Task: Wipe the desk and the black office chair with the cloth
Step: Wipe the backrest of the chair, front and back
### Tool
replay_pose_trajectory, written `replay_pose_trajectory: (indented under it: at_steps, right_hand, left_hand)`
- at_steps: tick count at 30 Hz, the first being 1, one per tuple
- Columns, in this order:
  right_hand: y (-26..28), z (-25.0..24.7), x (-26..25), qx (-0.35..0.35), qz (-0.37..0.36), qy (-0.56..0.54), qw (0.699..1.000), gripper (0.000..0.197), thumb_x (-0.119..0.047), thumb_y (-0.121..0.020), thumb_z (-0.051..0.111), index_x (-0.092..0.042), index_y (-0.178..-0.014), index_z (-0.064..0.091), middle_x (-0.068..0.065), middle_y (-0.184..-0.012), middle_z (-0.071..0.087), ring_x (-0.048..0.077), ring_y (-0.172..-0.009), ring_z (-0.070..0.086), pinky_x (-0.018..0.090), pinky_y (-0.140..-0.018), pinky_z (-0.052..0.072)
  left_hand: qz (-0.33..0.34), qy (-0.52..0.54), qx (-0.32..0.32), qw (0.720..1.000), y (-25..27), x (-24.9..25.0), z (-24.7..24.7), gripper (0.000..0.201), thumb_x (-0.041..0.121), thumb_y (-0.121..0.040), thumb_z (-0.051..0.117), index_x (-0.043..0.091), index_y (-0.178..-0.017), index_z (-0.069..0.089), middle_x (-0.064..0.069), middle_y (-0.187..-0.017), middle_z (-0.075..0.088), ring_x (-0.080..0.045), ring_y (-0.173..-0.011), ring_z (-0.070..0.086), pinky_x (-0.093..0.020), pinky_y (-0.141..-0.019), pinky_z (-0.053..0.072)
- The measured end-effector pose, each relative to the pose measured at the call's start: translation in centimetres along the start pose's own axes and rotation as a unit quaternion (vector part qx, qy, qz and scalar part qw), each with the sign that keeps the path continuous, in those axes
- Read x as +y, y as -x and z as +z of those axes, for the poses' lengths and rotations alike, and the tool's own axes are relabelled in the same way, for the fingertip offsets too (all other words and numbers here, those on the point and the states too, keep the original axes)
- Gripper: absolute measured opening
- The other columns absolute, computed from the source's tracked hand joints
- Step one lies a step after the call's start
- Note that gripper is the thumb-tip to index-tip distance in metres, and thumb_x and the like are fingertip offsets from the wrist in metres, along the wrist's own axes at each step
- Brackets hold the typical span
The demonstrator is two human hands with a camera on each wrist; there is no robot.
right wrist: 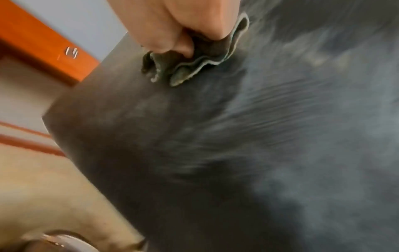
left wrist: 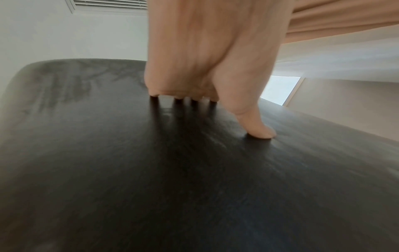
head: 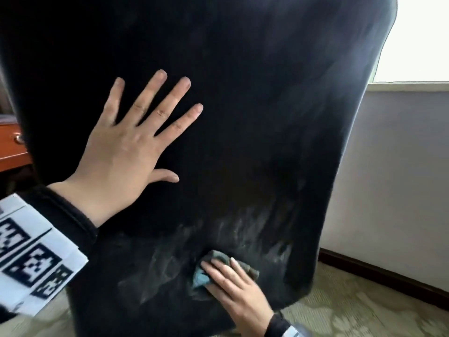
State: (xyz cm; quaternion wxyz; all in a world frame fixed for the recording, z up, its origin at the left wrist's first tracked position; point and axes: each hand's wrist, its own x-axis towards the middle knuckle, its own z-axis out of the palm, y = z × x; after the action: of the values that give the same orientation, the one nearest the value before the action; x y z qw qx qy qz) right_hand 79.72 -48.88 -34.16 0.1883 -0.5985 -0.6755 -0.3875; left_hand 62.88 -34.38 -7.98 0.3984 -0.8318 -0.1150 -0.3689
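The back of the black office chair (head: 255,117) fills the head view, with pale dusty streaks (head: 243,229) across its lower part. My left hand (head: 136,142) lies flat on the upper left of the chair back, fingers spread and straight; the left wrist view shows the left hand (left wrist: 205,68) pressing on the chair (left wrist: 151,170). Low on the chair back my right hand (head: 230,280) holds a crumpled blue-grey cloth (head: 201,278) against the surface. In the right wrist view the fingers (right wrist: 179,25) curl into the cloth (right wrist: 194,64) folds on the chair (right wrist: 237,153).
An orange-brown wooden desk with a drawer knob (head: 12,142) stands behind the chair at the left. A pale wall with a dark baseboard (head: 388,276) and a bright window (head: 418,37) are at the right. Patterned carpet (head: 364,312) covers the floor.
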Motion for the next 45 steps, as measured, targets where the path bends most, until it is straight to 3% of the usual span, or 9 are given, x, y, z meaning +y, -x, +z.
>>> replay_pose_trajectory:
  at_steps: [8,15,21,26,30,36,40,41,45]
  right_hand:
    - [-3.4,-4.2,5.8,0.137,0.132,-0.044,0.981,0.037,-0.008,-0.101,0.023,-0.005,-0.131,0.045,0.007,-0.154,0.024,0.034,-0.140,0.025,0.048,-0.115,0.021]
    - [1.9,-2.4,4.4,-0.056,-0.070,-0.025,0.996,0.033,-0.019,-0.104,0.022,-0.018,-0.125,0.048,0.001,-0.153,0.027,0.021,-0.138,0.033,0.040,-0.116,0.021]
    - [-4.1,-6.1,7.5,0.122,0.100,-0.070,0.985,0.042,0.004,-0.093,0.027,-0.007,-0.125,0.050,0.010,-0.145,0.038,0.027,-0.141,0.026,0.044,-0.116,0.018]
    - [6.2,1.9,2.4,-0.115,-0.039,-0.059,0.991,0.040,-0.023,-0.105,0.014,-0.025,-0.142,0.029,-0.005,-0.157,0.012,0.013,-0.143,0.020,0.027,-0.110,0.028]
    - [3.5,-2.0,5.0,-0.097,-0.106,-0.049,0.988,0.035,-0.019,-0.104,0.023,-0.016,-0.124,0.053,0.004,-0.148,0.038,0.020,-0.139,0.031,0.038,-0.116,0.020]
    - [-1.7,-6.2,8.3,0.094,0.043,-0.086,0.991,0.041,-0.008,-0.100,0.016,-0.008,-0.122,0.051,0.000,-0.152,0.028,0.026,-0.141,0.026,0.042,-0.117,0.016]
    - [4.1,0.8,2.2,-0.137,0.213,-0.234,0.939,0.043,-0.009,-0.102,0.027,-0.020,-0.105,0.068,0.004,-0.125,0.061,0.016,-0.116,0.057,0.029,-0.104,0.038]
    - [4.8,2.2,2.3,-0.137,0.306,-0.101,0.937,0.045,-0.007,-0.101,0.030,-0.022,-0.103,0.073,0.002,-0.111,0.069,0.009,-0.104,0.064,0.024,-0.093,0.044]
    - [5.1,-1.7,4.7,-0.178,-0.035,-0.060,0.982,0.037,-0.018,-0.105,0.026,-0.013,-0.123,0.057,0.000,-0.148,0.038,0.017,-0.136,0.036,0.036,-0.115,0.025]
  left_hand:
    - [-0.012,0.011,-0.006,1.000,0.3,-0.2,0.1,0.106,0.055,-0.064,0.060,0.022,-0.152,0.012,-0.006,-0.160,0.002,-0.030,-0.147,0.002,-0.059,-0.113,0.005]
    - [-0.015,0.016,-0.010,1.000,0.4,-0.4,0.0,0.106,0.055,-0.065,0.061,0.023,-0.152,0.011,-0.006,-0.160,0.002,-0.030,-0.147,0.002,-0.059,-0.113,0.005]
    - [-0.021,0.019,-0.015,0.999,0.7,-0.5,0.2,0.105,0.055,-0.065,0.059,0.023,-0.152,0.009,-0.006,-0.160,0.001,-0.030,-0.147,0.001,-0.059,-0.112,0.005]
    - [-0.030,0.014,-0.021,0.999,1.2,-0.7,0.1,0.106,0.054,-0.066,0.060,0.024,-0.152,0.006,-0.006,-0.160,-0.001,-0.030,-0.147,-0.001,-0.059,-0.113,0.006]
    - [-0.041,0.023,-0.029,0.998,1.4,-0.6,-0.1,0.107,0.049,-0.066,0.065,0.023,-0.152,0.008,-0.006,-0.160,0.000,-0.031,-0.147,-0.001,-0.059,-0.112,0.006]
    - [-0.049,0.028,-0.066,0.996,3.5,1.9,1.0,0.123,0.059,-0.054,0.072,0.025,-0.152,0.006,-0.014,-0.159,-0.005,-0.035,-0.146,-0.004,-0.061,-0.112,0.008]
    - [-0.062,0.032,-0.063,0.996,4.8,3.0,2.0,0.126,0.054,-0.053,0.078,0.027,-0.152,0.005,-0.012,-0.159,-0.004,-0.033,-0.146,-0.003,-0.058,-0.113,0.007]
    - [-0.063,0.036,-0.059,0.996,4.7,2.9,2.0,0.125,0.054,-0.053,0.078,0.027,-0.152,0.006,-0.012,-0.159,-0.003,-0.033,-0.146,-0.002,-0.058,-0.113,0.007]
    - [-0.063,0.037,-0.068,0.995,4.4,3.0,1.9,0.125,0.056,-0.054,0.075,0.028,-0.152,0.003,-0.012,-0.159,-0.005,-0.031,-0.146,-0.005,-0.057,-0.113,0.004]
